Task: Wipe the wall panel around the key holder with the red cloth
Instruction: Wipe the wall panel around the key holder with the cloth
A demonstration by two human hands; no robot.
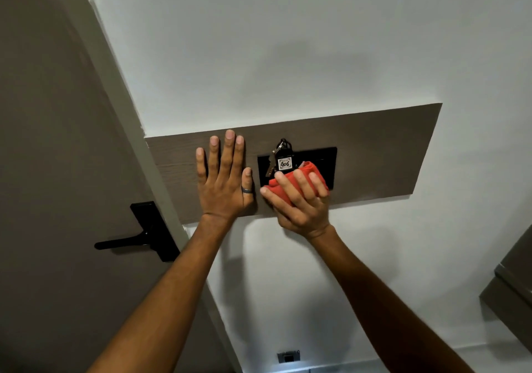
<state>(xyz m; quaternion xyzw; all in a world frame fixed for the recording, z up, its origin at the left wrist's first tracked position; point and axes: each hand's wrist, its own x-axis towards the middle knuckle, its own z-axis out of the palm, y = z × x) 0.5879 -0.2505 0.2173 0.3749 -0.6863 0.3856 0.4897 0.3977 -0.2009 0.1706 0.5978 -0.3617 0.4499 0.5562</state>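
We press our left hand point(223, 184) flat on the brown wall panel point(374, 148), its fingers point(229, 156) straight and lightly spread, just left of the black key holder point(319, 155). Our right hand point(298, 201) bunches the red cloth point(288, 185), fingers curled around it, against the holder's lower part, just below the key tag point(285, 164) marked 406. A black door handle point(126, 241) sits on the door to the left.
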